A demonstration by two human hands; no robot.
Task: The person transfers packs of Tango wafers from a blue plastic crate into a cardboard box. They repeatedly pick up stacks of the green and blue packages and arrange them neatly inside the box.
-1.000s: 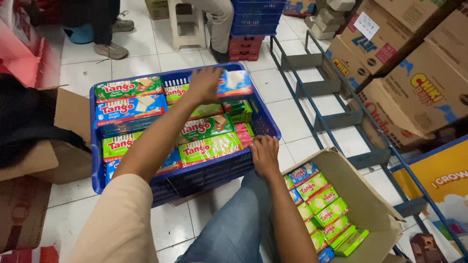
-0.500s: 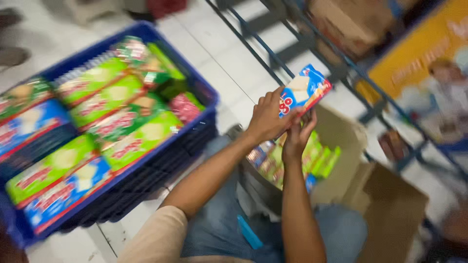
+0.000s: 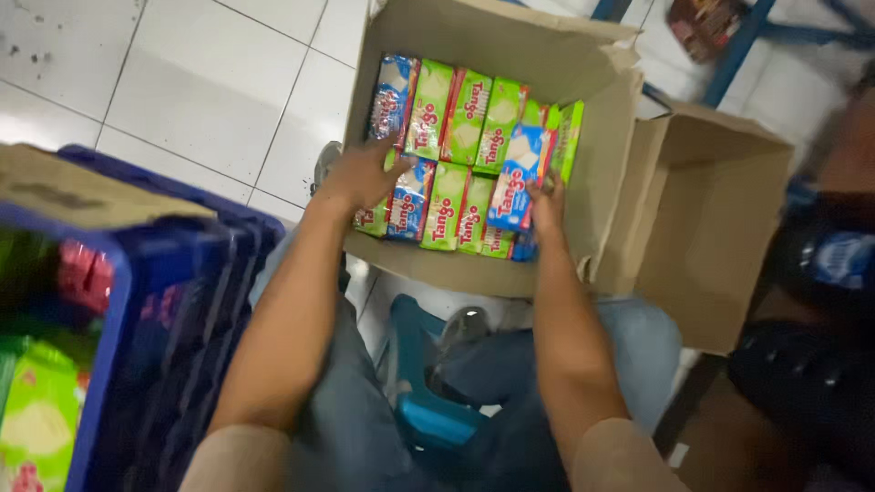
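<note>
Both hands dropped into the box [image 3: 510,264] — right hand [image 3: 547,205] grips the blue packet [image 3: 518,178], left hand [image 3: 360,173] rests open.

Place: a shop's stockroom or storage aisle.
Goods: a cardboard carton [image 3: 583,196] filled with rows of identical green and blue snack packs [image 3: 469,118].
Storage: a blue plastic crate [image 3: 173,301] holding more packs.
Fittings: blue metal shelving [image 3: 734,41].
Floor: white tiles [image 3: 200,82].

Both forearms stretched fwd, left hand [image 3: 363,175] spread flat palm-down, right hand [image 3: 547,202] seemingly curled, fingers partly hidden.
</note>
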